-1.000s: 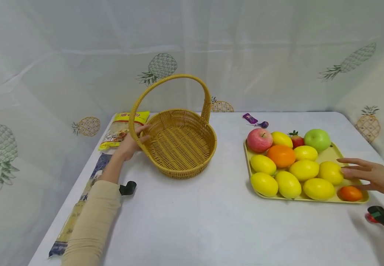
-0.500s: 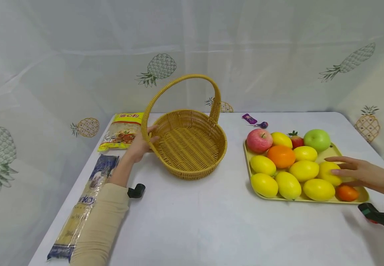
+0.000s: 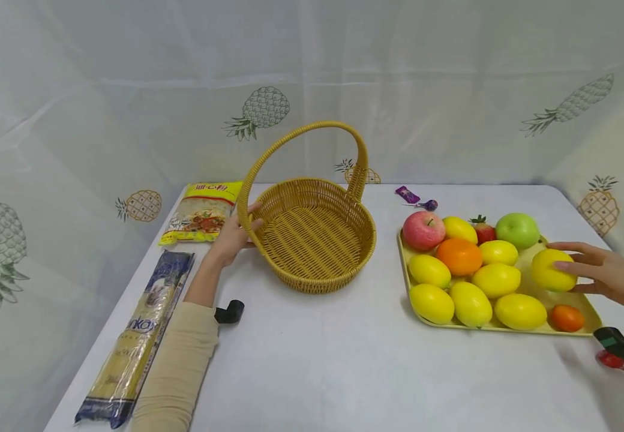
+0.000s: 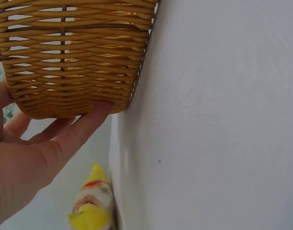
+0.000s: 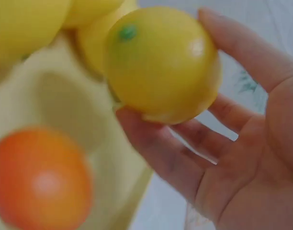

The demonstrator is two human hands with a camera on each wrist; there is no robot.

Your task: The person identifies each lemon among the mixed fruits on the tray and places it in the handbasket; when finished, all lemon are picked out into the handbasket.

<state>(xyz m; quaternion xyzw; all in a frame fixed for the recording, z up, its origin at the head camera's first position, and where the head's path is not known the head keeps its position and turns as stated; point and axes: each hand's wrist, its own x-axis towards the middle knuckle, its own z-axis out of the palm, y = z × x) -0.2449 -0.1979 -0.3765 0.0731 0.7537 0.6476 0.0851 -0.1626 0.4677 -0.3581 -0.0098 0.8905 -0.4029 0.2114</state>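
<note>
On the left, my left hand (image 3: 231,237) holds the wicker basket (image 3: 312,285) by its side at the foot of the tall arched handle. The left wrist view has its fingers (image 4: 84,129) along the outside of the woven wall. My right hand (image 3: 614,276) pinches a yellow lemon (image 3: 546,270) between thumb and fingers at the right end of the fruit tray (image 3: 593,315). Seen from the right wrist, this lemon (image 5: 161,67) is raised over the tray, its shadow on the bottom. A small orange fruit (image 3: 567,318) lies just below it.
More lemons (image 3: 495,280), a larger orange (image 3: 459,257), a pink apple (image 3: 423,230), a strawberry (image 3: 485,232) and a green apple (image 3: 517,230) fill the tray. Behind lie a purple candy (image 3: 407,194) and a lollipop (image 3: 428,205). Noodle packs (image 3: 198,219) line the left edge.
The basket has slid right along with my left hand, mostly early on. My right hand has reached in, taken hold of the lemon and lifted it from its place.
</note>
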